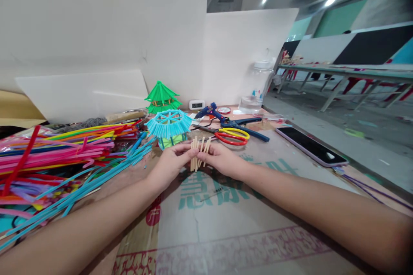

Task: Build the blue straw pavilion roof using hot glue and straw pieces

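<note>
Several short wooden sticks (195,164) stand upright side by side between my two hands, above the printed cardboard. My left hand (174,161) pinches the sticks on the left with its thumb in front. From the other side, my right hand (224,161) grips the ones on the right, a few of them leaning. Most of the fingers behind the sticks are hidden. Just beyond my left hand stands a small model with a light-blue pipe-cleaner roof (169,122). Scissors with red and yellow handles (232,136) lie beyond my right hand.
Bundles of coloured pipe cleaners (64,150) cover the left side. A green pipe-cleaner roof (163,96), a small digital clock (196,104), a blue glue gun (213,111) and blue-handled pliers (248,126) are at the back. A phone (311,146) lies at the right edge near a clear jar (256,88).
</note>
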Demonstrator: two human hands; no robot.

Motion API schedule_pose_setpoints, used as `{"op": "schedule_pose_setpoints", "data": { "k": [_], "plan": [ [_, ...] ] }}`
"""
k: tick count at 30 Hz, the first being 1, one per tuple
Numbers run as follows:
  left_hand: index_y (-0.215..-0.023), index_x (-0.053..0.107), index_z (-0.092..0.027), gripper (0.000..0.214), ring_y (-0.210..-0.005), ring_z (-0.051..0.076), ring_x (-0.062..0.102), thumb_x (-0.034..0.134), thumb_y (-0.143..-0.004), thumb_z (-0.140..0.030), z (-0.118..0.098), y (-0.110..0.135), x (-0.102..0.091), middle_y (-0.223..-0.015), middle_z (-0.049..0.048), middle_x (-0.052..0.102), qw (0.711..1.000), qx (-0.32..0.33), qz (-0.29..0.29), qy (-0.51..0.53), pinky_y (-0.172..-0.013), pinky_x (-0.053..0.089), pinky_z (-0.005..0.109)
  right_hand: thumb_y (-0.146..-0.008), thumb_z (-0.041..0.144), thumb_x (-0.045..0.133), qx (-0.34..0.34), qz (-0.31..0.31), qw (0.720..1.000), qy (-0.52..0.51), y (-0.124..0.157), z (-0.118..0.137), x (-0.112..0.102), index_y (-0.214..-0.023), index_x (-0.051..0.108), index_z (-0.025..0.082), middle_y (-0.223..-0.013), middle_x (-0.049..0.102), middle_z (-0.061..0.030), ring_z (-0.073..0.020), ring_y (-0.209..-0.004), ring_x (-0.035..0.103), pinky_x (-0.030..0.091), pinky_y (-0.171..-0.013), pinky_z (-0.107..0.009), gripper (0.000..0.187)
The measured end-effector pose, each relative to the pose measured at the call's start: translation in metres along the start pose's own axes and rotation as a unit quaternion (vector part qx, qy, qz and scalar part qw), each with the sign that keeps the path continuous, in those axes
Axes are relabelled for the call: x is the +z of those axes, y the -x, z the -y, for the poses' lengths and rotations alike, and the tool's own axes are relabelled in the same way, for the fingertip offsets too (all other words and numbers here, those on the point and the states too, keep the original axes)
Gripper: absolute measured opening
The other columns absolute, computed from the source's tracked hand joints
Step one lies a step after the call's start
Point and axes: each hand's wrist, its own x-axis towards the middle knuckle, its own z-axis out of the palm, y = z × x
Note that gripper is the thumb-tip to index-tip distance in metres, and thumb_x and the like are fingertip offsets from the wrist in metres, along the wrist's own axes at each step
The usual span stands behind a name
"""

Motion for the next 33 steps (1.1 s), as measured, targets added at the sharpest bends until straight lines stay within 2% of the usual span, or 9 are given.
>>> {"op": "schedule_pose_setpoints", "data": {
  "k": [5, 11, 19, 21, 25, 27, 30, 33],
  "plan": [
    [-0.095, 0.076, -0.017, 0.042, -0.098, 0.022, 0.065, 0.075, -0.07, -0.051, 0.002, -0.001, 0.0, -0.114, 0.0085, 0.071, 1.0, 0.009, -0.004, -0.006, -0.084, 0.05, 0.03, -0.092, 0.039, 0.052, 0.007, 0.008, 1.0, -0.012, 0.0, -0.001, 0.0, -0.109, 0.067, 0.015, -0.089, 0.068, -0.0035, -0.0187, -0.088, 0.062, 0.049, -0.079, -0.03, 0.033],
    [-0.094, 0.076, -0.018, 0.041, -0.091, 0.02, 0.066, 0.074, -0.071, -0.051, 0.002, -0.002, 0.0, -0.11, 0.0072, 0.072, 1.0, 0.007, -0.001, -0.007, -0.078, 0.051, 0.029, -0.09, 0.043, 0.053, 0.01, 0.007, 1.0, -0.02, 0.0, 0.001, 0.001, -0.108, 0.067, 0.015, -0.091, 0.068, -0.0036, -0.0185, -0.088, 0.061, 0.049, -0.08, -0.03, 0.035],
    [-0.097, 0.075, -0.017, 0.04, -0.089, 0.019, 0.066, 0.074, -0.073, -0.049, 0.0, 0.0, 0.0, -0.104, 0.0072, 0.073, 1.0, 0.004, 0.007, -0.006, -0.079, 0.051, 0.029, -0.091, 0.041, 0.053, 0.007, 0.016, 0.999, -0.046, 0.0, 0.001, 0.002, -0.112, 0.065, 0.015, -0.092, 0.069, -0.0037, -0.0177, -0.088, 0.062, 0.049, -0.082, -0.031, 0.036],
    [-0.098, 0.074, -0.017, 0.041, -0.087, 0.019, 0.066, 0.074, -0.073, -0.049, -0.002, 0.002, 0.0, -0.103, 0.0074, 0.074, 1.0, 0.003, 0.006, -0.002, -0.077, 0.051, 0.028, -0.091, 0.037, 0.053, 0.008, 0.005, 0.999, -0.049, 0.001, 0.003, 0.003, -0.113, 0.066, 0.015, -0.091, 0.069, -0.0037, -0.018, -0.088, 0.062, 0.049, -0.082, -0.031, 0.034],
    [-0.095, 0.074, -0.015, 0.041, -0.092, 0.022, 0.067, 0.074, -0.073, -0.05, -0.004, 0.004, 0.0, -0.104, 0.0085, 0.073, 0.999, 0.015, -0.036, 0.008, -0.082, 0.052, 0.03, -0.09, 0.031, 0.054, 0.033, -0.079, 0.996, -0.038, 0.003, 0.009, 0.003, -0.11, 0.068, 0.014, -0.088, 0.07, -0.0037, -0.0167, -0.081, 0.062, 0.047, -0.078, -0.029, 0.03],
    [-0.094, 0.073, -0.015, 0.042, -0.093, 0.023, 0.068, 0.075, -0.072, -0.05, -0.004, 0.005, 0.0, -0.103, 0.0094, 0.074, 0.998, 0.018, -0.053, 0.003, -0.084, 0.052, 0.032, -0.089, 0.029, 0.054, 0.057, -0.101, 0.992, -0.042, 0.003, 0.011, 0.003, -0.106, 0.07, 0.014, -0.084, 0.069, -0.003, -0.0149, -0.074, 0.06, 0.046, -0.072, -0.027, 0.028],
    [-0.096, 0.073, -0.015, 0.045, -0.091, 0.024, 0.069, 0.075, -0.07, -0.051, -0.001, 0.003, -0.001, -0.106, 0.0105, 0.073, 0.998, 0.009, -0.056, -0.004, -0.083, 0.054, 0.035, -0.088, 0.028, 0.054, 0.09, -0.088, 0.99, -0.06, 0.002, 0.011, 0.002, -0.104, 0.071, 0.014, -0.073, 0.066, -0.0006, -0.0124, -0.061, 0.055, 0.044, -0.063, -0.024, 0.027],
    [-0.096, 0.074, -0.016, 0.043, -0.094, 0.025, 0.068, 0.074, -0.071, -0.051, 0.0, 0.002, 0.0, -0.108, 0.0105, 0.073, 0.997, 0.01, -0.067, -0.027, -0.085, 0.054, 0.037, -0.089, 0.029, 0.053, 0.085, -0.068, 0.993, -0.053, 0.002, 0.011, 0.002, -0.102, 0.07, 0.015, -0.073, 0.064, 0.0001, -0.012, -0.061, 0.053, 0.042, -0.062, -0.024, 0.025]
  ]
}}
